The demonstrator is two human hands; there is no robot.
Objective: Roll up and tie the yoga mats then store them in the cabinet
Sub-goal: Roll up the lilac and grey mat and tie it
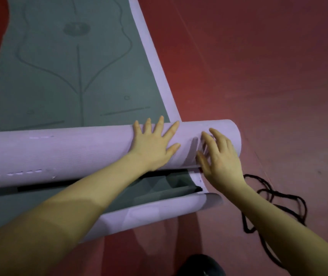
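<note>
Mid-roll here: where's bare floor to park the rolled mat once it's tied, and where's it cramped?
Bare red floor lies right of the unrolled mat, beyond the roll, up to the frame's edge. Nearer, it is crowded: the black cord lies loose right of the right hand, and a dark object sits at the bottom. The left hand presses the roll.

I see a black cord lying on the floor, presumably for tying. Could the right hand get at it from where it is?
Probably yes. The black cord lies on bare red floor just beside the right hand, nothing between them. That hand rests open on the rolled mat, holding nothing.
</note>
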